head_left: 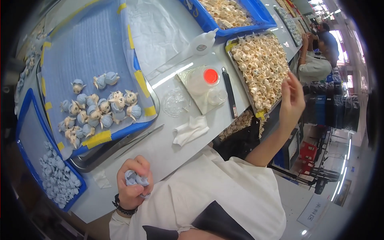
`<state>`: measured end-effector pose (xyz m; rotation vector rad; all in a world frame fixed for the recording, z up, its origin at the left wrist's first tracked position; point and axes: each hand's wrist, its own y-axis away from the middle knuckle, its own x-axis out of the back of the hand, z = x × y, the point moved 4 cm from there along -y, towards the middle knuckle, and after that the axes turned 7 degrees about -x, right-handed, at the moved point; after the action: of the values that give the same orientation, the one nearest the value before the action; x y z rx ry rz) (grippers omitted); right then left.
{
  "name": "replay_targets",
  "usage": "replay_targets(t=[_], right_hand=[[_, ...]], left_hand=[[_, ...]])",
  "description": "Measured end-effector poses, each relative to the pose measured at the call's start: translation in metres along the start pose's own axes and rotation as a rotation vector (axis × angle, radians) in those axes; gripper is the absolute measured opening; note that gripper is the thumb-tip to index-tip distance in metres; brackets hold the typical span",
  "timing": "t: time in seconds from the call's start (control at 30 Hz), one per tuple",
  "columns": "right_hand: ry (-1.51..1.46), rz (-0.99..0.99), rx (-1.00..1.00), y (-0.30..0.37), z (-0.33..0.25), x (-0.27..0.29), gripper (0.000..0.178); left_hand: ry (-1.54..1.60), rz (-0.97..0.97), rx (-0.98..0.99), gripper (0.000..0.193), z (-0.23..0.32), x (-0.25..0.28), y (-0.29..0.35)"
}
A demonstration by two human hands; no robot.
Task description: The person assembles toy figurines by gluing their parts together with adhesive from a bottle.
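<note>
My left hand (134, 182) is closed around a light-blue hollow hair piece (136, 179), close to my body at the table's near edge. My right hand (292, 98) reaches to the right side of a metal tray heaped with cream hollow doll-head pieces (260, 68). Its fingers are loosely bent and apart, with nothing visible in them. On the left, several small doll heads with light-blue hair (104, 106) stand together on a sheet-lined blue tray (88, 48) edged with yellow tape. More loose light-blue hair pieces (60, 176) fill part of another blue tray (27, 106) at the lower left.
Between the trays are a white squeeze bottle (202, 43), a jar with a red-orange top (211, 76), a black-handled cutter (229, 92), a clear dish (175, 103), a crumpled tissue (191, 130) and metal tweezers (140, 140). A co-worker (316, 66) sits at the far right.
</note>
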<state>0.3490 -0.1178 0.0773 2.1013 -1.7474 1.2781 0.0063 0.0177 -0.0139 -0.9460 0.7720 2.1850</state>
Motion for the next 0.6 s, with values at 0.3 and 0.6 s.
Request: replay_targets(t=[0.3, 0.6], right_hand=[[0.469, -0.088, 0.373, -0.009, 0.073, -0.024, 0.016], [-0.991, -0.472, 0.21, 0.087, -0.054, -0.041, 0.037]], left_hand=[[0.019, 0.065, 0.104, 0.028, -0.005, 0.003, -0.006], [0.095, -0.019, 0.183, 0.027, -0.011, -0.006, -0.012]])
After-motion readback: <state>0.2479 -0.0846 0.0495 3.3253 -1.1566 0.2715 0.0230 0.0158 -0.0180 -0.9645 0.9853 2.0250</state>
